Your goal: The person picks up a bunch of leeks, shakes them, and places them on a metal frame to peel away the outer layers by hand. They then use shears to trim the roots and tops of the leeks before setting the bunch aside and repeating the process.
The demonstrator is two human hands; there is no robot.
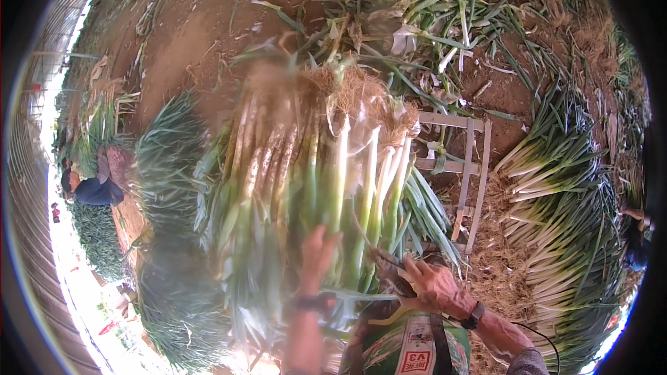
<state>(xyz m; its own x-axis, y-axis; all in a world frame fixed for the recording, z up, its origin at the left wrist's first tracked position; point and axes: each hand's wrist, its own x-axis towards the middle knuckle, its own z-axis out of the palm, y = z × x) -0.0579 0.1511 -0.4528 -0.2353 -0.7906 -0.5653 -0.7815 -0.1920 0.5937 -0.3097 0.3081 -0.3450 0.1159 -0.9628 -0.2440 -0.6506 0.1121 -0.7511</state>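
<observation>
Head view: long onions (338,187) have white stems (373,160), green leaves (431,208), shaggy brown roots (351,90). Left hand (318,253) blurred, right hand (434,286) bent; can't tell what either grips.

Leeks (281,167): centre | frame (445,119): just right | leek row (556,236): far right

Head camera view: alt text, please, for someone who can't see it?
A person's blurred left hand is over a pile of long green-and-white onions, while the right hand is at a dark object too unclear to name. More onions lie in a long row at right; another person is at far left.
</observation>
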